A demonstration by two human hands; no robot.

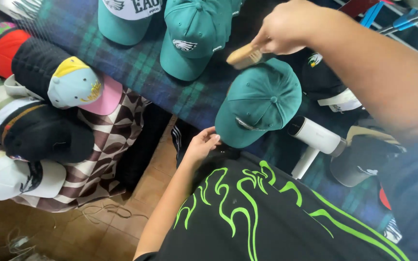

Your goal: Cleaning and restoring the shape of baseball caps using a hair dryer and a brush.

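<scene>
A dark green cap (262, 102) lies on the plaid-covered table, its brim toward me. My left hand (202, 144) touches the edge of that brim with its fingers curled around it. My right hand (286, 30) is raised above and behind the cap and grips a wooden brush (244, 56), whose bristles point down toward the cap's crown without touching it.
Two more teal caps (194, 34) lie further back on the plaid cloth (136, 67). A stack of assorted caps (39, 96) sits at left. A white handheld steamer (314, 140) and black caps (325, 77) lie at right. Cables trail over the tiled floor (102, 212).
</scene>
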